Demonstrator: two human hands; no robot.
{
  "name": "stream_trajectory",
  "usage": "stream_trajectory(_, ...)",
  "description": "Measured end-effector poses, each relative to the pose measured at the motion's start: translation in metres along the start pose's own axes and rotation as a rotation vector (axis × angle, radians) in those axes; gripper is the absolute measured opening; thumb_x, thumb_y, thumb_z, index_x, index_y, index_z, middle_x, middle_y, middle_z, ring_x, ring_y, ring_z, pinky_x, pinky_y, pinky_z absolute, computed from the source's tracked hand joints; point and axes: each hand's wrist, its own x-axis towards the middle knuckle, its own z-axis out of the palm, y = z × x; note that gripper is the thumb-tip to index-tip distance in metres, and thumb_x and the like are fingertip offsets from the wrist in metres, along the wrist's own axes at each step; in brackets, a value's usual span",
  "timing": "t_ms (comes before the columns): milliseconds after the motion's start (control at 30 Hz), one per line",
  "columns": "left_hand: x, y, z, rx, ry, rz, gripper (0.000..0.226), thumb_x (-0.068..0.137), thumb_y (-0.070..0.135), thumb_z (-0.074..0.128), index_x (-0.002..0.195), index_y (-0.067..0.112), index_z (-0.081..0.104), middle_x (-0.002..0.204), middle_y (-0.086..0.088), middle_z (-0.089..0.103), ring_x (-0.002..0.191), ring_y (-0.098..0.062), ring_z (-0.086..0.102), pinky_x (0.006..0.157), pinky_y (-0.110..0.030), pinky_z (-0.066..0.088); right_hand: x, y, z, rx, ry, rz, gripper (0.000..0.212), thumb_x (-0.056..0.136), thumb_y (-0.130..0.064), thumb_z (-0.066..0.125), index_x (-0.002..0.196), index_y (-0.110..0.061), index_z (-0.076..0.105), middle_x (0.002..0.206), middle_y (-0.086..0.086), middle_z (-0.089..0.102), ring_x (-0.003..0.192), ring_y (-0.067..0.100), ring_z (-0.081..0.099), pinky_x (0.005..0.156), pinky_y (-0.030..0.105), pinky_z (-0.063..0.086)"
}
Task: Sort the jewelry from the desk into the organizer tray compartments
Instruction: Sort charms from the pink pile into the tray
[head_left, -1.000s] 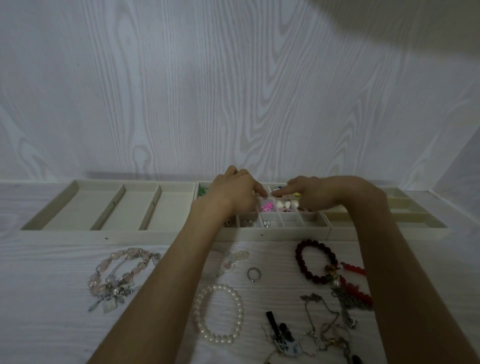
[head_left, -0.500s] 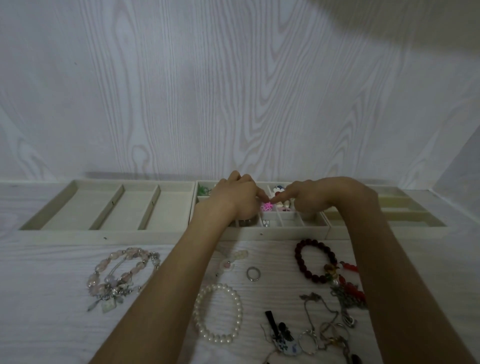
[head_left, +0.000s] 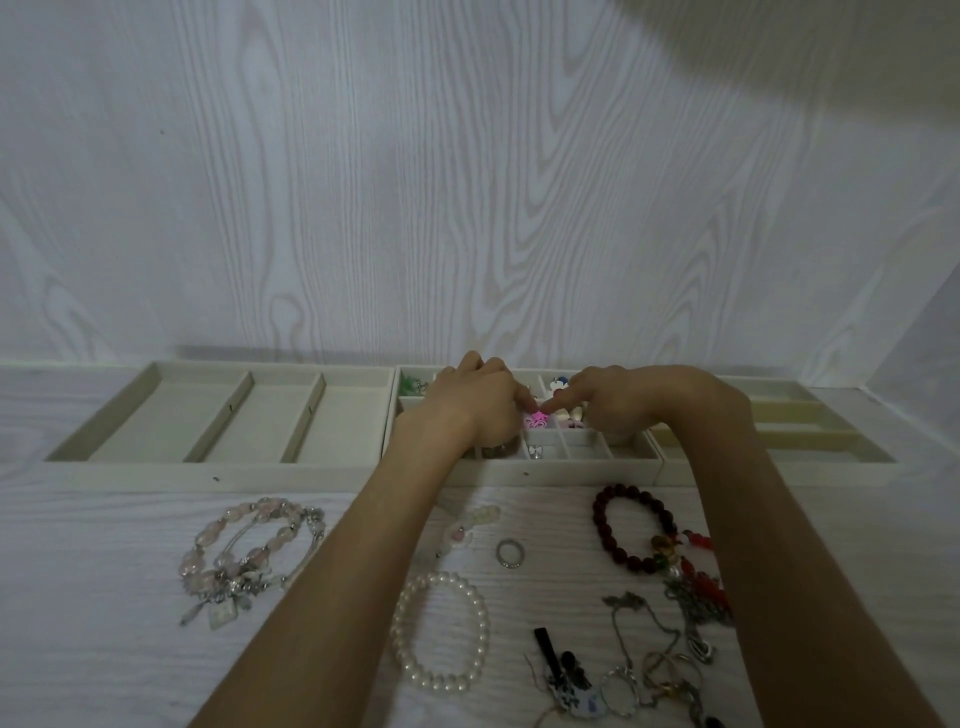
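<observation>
My left hand (head_left: 475, 408) and my right hand (head_left: 631, 400) hover over the middle organizer tray (head_left: 519, 472), the one with small square compartments. Both index fingertips meet at a small pink piece (head_left: 537, 421) lying in a compartment; whether either hand grips it is hidden. Other small pieces, green (head_left: 408, 385) and white (head_left: 560, 383), lie in nearby compartments. On the desk in front lie a pearl bracelet (head_left: 441, 683), a dark red bead bracelet (head_left: 602, 525), a silver ring (head_left: 500, 552) and pink crystal bracelets (head_left: 208, 540).
A tray with three long compartments (head_left: 218, 477) sits to the left, another tray (head_left: 831, 472) to the right, all against the wall. A tangle of chains and rings (head_left: 670, 670), a black hair clip (head_left: 548, 649) and red beads (head_left: 701, 543) lie near my right forearm.
My hands drew closer together over the middle tray, and both index fingertips came down to the pink piece. The jewelry on the desk has not moved.
</observation>
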Motion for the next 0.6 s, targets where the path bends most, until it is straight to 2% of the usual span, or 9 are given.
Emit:
stream_trajectory(133, 0.003, -0.003, 0.001, -0.011, -0.003, 0.001, 0.04, 0.096, 0.02, 0.046, 0.13, 0.037, 0.053, 0.142, 0.0, 0.04, 0.129, -0.023, 0.029, 0.102, -0.036, 0.029, 0.002, 0.0, 0.001, 0.035, 0.004, -0.003, 0.059, 0.094, 0.0, 0.034, 0.143, -0.033, 0.034, 0.156, 0.004, 0.019, 0.142, 0.024, 0.021, 0.113, 0.036, 0.02)
stream_trajectory(233, 0.002, -0.006, -0.004, -0.063, 0.008, -0.003, 0.041, 0.092, 0.018, 0.051, 0.129, 0.035, 0.055, 0.138, -0.002, 0.044, 0.126, -0.024, 0.03, 0.101, -0.036, 0.031, -0.004, 0.003, -0.001, 0.093, 0.07, -0.017, 0.057, 0.093, -0.001, 0.037, 0.143, -0.029, 0.036, 0.154, 0.004, 0.025, 0.139, 0.024, 0.025, 0.113, 0.038, 0.023)
stream_trajectory(333, -0.005, -0.011, -0.017, -0.21, 0.098, -0.025, 0.036, 0.092, 0.022, 0.049, 0.125, 0.033, 0.059, 0.136, -0.006, 0.05, 0.124, -0.025, 0.038, 0.1, -0.039, 0.036, -0.02, 0.007, -0.001, 0.207, 0.155, -0.082, 0.048, 0.096, -0.009, 0.042, 0.14, -0.027, 0.041, 0.15, 0.002, 0.033, 0.135, 0.02, 0.034, 0.107, 0.032, 0.029)
stream_trajectory(433, -0.023, -0.014, -0.031, -0.307, 0.179, -0.034, 0.033, 0.092, 0.024, 0.05, 0.122, 0.032, 0.06, 0.136, -0.005, 0.052, 0.117, -0.023, 0.052, 0.097, -0.042, 0.045, -0.044, 0.009, 0.003, 0.264, 0.208, -0.18, 0.036, 0.097, -0.02, 0.048, 0.131, -0.028, 0.052, 0.138, -0.003, 0.05, 0.117, 0.011, 0.05, 0.096, 0.024, 0.038)
stream_trajectory(500, -0.038, -0.014, -0.035, -0.295, 0.131, -0.017, 0.032, 0.093, 0.024, 0.05, 0.122, 0.032, 0.06, 0.135, -0.001, 0.054, 0.118, -0.02, 0.053, 0.098, -0.041, 0.046, -0.056, 0.013, 0.008, 0.287, 0.279, -0.208, 0.031, 0.097, -0.019, 0.048, 0.123, -0.029, 0.06, 0.129, -0.005, 0.058, 0.102, 0.007, 0.054, 0.087, 0.021, 0.041)
stream_trajectory(600, -0.074, -0.011, -0.039, -0.284, 0.083, -0.007, 0.031, 0.093, 0.023, 0.051, 0.121, 0.031, 0.061, 0.13, 0.005, 0.057, 0.113, -0.015, 0.056, 0.095, -0.037, 0.047, -0.082, 0.015, 0.021, 0.331, 0.355, -0.216, 0.028, 0.096, -0.017, 0.049, 0.115, -0.029, 0.065, 0.123, -0.007, 0.062, 0.096, 0.005, 0.056, 0.085, 0.02, 0.042)
